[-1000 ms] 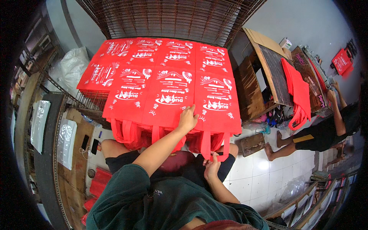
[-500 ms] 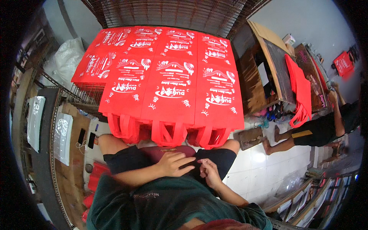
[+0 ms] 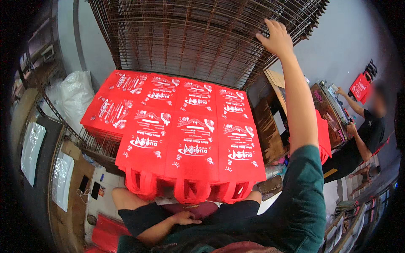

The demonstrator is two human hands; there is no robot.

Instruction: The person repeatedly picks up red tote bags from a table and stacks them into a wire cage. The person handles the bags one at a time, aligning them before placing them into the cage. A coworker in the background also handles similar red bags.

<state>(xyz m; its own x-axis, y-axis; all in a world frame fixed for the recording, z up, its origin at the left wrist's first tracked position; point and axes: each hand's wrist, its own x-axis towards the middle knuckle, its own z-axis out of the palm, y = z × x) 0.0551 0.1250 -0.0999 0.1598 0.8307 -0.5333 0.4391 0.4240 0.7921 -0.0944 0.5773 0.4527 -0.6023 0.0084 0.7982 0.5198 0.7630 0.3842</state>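
**Right arm now up at the wire racks**

Half a second ago both hands sat in the lap; now my right hand [image 3: 276, 39] is raised high, fingers spread and lying on the stack of rusty wire mesh racks [image 3: 202, 38] that leans behind the work surface. My left hand [image 3: 184, 218] rests on the thigh, fingers loosely curled and holding nothing.

Between them lie the red fabric bags [image 3: 185, 126], flat in overlapping rows on a wire rack, each printed in white with lettering and a curved ornament. Loop handles of the nearest row hang over the front edge, just above my knees. At far right, another person [image 3: 365, 133] works at a bench.
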